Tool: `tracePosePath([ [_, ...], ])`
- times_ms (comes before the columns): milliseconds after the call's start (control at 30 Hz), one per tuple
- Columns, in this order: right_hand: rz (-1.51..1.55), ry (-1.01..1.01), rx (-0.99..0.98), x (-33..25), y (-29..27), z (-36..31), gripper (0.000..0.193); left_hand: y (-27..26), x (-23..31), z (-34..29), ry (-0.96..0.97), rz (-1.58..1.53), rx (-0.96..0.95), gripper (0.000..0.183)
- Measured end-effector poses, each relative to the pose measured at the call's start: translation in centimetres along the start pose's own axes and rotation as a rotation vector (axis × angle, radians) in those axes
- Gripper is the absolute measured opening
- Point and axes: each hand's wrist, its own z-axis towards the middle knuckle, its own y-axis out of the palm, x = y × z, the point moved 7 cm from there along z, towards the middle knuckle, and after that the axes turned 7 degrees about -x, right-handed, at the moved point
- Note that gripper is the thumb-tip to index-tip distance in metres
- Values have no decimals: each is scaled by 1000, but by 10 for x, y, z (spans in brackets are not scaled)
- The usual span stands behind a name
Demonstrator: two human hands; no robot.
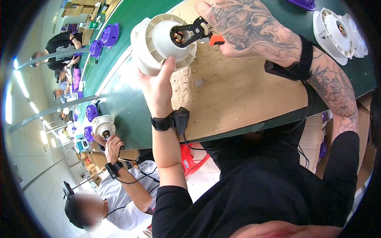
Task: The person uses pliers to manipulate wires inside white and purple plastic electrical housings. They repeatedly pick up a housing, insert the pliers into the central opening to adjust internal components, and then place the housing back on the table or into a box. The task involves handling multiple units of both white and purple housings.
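My left hand (158,85) grips a round white plastic housing (158,37) with ribs around its rim, thumb pressed on the near side and the other fingers mostly hidden. The housing is tilted, and its hub opening shows copper-coloured parts (178,38). My right hand (248,33) is closed on a pair of pliers (197,30) with dark jaws and an orange handle. The jaws reach over the hub opening, their tips at its edge; whether they pinch anything cannot be made out. Beneath both hands lies a cardboard sheet (246,95).
More white housings (331,35) stand at the far right on the green table (133,129). Purple housings (110,35) sit at the left. Nearby, a co-worker's hands (113,148) hold another white housing (104,123). A red stool (191,162) is below the table edge.
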Motion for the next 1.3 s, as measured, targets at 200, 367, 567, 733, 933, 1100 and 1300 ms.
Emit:
tracePosePath([
  [200, 66, 4, -40, -1, 10, -7, 41, -6, -13, -8, -28, -175, 71, 63],
  [367, 88, 15, -65, 4, 11, -10, 43, -5, -13, -8, -40, -152, 63, 64],
  [567, 130, 30, -97, 8, 15, -13, 44, -7, -15, -9, -39, -40, 71, 63],
  [733, 210, 49, -149, 12, 23, -17, 45, -4, -12, -9, -7, -37, 59, 62],
  [933, 406, 129, -375, 18, 48, -22, 47, 3, -7, -7, 26, 140, 12, 57],
  [1100, 720, 235, -708, 20, 81, -22, 48, 11, -5, -6, 10, 236, 5, 56],
  [1300, 1526, 247, -974, 2, 97, -22, 31, 6, 10, -16, 152, 260, 73, 61],
])
